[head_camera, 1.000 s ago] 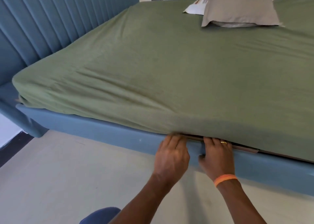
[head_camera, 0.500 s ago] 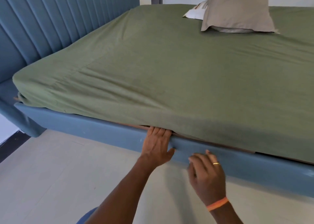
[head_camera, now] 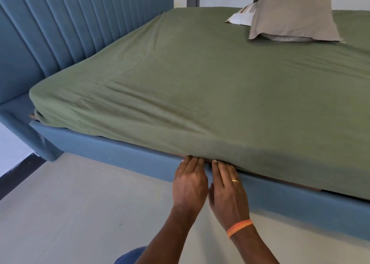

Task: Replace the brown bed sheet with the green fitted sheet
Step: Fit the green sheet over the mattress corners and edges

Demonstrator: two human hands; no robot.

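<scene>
Green fitted cotton sheet (head_camera: 210,87): stretched over the mattress top and down the near side; lower hem running left to right along the gap above the padded blue fabric bed frame rail (head_camera: 112,153). Long axis of that hem roughly level across the view, dropping slightly toward the right.

Left hand (head_camera: 189,180): palm down, fingers (head_camera: 193,161) straight and close together, tips pressed at the hem where sheet meets rail. Grips nothing.

Right hand (head_camera: 228,191): just beside the left, nearly touching it; fingers straight and together, tips under or against the same hem edge. Gold ring on one finger, orange band at the wrist (head_camera: 239,228). Grips nothing.

Key relation: hem lies directly ahead of and just above both sets of fingertips; both hands about equally near. Untucked stretch appears to continue to the right, where a thin brown strip (head_camera: 300,186) shows between sheet and rail; right hand nearer to that side. Whether the strip is the old sheet or the bed base, cannot tell.

Judged stage: late; green sheet already on, tucking along the side in hand.

Also present: ribbed blue upholstered headboard (head_camera: 80,27), grey-beige pillow (head_camera: 294,13) over a white patterned one (head_camera: 241,17), pale floor (head_camera: 60,203).
</scene>
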